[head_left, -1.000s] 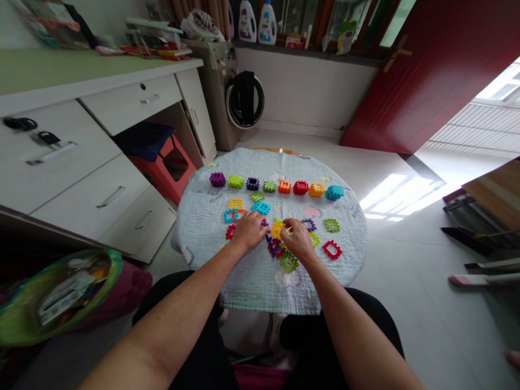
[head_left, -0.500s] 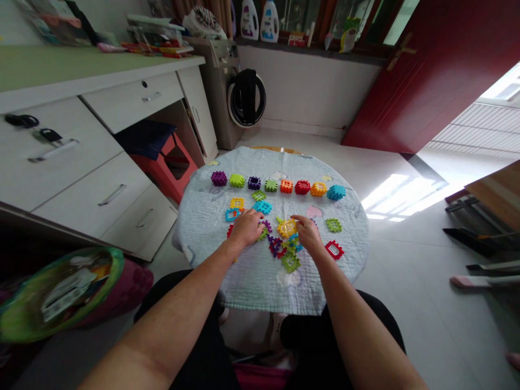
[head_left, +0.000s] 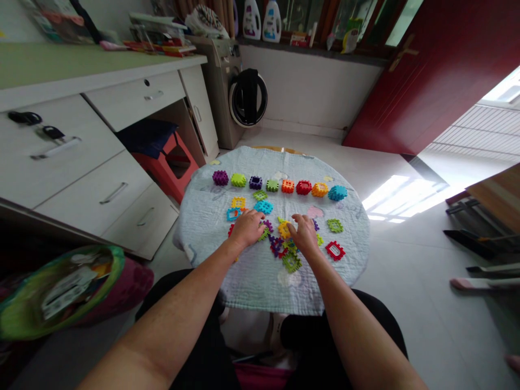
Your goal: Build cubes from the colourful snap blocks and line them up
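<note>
My left hand (head_left: 247,227) lies low over the pile with its fingers spread and curved, beside a purple piece (head_left: 267,225) and a green piece (head_left: 264,234). Just beyond its fingertips is a blue toothed plastic block piece (head_left: 264,207). My right hand (head_left: 304,234) hovers by a yellow toothed piece (head_left: 284,230), thumb and fingers apart, partly covering it. Below lie a dark purple piece (head_left: 277,247) and a green square frame (head_left: 291,262). To the right are another green piece (head_left: 335,225) and a red square frame (head_left: 335,250).
Several assembled coloured cubes, from a purple cube (head_left: 220,177) to a blue cube (head_left: 337,193), form a row across the cloth-covered round table (head_left: 252,287). A red stool (head_left: 179,168) and a bin (head_left: 122,281) stand left. Behind is a washing machine (head_left: 221,92).
My right hand has shifted slightly left and its fingers have spread, covering more of the yellow piece. My left hand stays nearly where it was. The view has shifted slightly.
</note>
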{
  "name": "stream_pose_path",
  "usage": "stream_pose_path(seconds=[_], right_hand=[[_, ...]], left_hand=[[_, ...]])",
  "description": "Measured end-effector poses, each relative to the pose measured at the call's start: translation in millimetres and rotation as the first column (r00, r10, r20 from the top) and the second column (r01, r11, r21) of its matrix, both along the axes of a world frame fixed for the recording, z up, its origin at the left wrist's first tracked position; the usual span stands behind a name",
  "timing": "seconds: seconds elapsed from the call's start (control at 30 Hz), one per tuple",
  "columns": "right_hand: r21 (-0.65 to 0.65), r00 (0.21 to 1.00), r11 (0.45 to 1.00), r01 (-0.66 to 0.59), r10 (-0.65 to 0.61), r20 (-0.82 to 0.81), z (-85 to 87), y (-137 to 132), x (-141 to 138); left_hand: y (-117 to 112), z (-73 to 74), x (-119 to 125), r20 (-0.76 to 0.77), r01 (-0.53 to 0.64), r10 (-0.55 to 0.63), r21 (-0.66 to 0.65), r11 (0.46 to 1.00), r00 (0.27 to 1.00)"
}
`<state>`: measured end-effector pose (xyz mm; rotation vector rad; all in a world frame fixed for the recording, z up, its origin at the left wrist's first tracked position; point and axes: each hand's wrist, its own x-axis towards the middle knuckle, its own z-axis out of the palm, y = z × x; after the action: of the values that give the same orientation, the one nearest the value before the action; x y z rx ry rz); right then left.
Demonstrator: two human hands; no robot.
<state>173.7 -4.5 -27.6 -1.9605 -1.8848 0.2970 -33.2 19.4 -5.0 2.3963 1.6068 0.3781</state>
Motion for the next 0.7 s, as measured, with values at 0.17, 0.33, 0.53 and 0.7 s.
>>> stream_pose_path(seconds=[0.17, 0.33, 0.53, 0.7], right_hand=[[-0.055, 0.988, 0.998, 0.0, 0.008, 0.155, 4.8, -9.5, -10.7], [-0.063, 0.987, 0.998, -0.002, 0.012, 0.159, 5.2, -12.8, -16.9], [-0.023, 0.986, 0.998, -0.056, 0.059, 0.156, 8.1, -7.6, -12.1], [-0.11, 0.981, 0.992, -0.067, 0.085, 0.173, 5.5, -6.0, -10.5]], left_hand=[[0.5, 1.7, -0.7, -0.001, -0.003, 0.003, 0.0, 1.0, 1.0], [0.4, 1.7, -0.9, 0.0, -0.002, 0.002, 0.0, 1.0, 1.0], [0.2, 1.8, -0.7, 0.006, 0.003, -0.003, -0.008, 1.0, 1.0], [0.9, 3.8, -1.4, -0.013, -0.009, 0.009, -0.005, 1.0, 1.0]])
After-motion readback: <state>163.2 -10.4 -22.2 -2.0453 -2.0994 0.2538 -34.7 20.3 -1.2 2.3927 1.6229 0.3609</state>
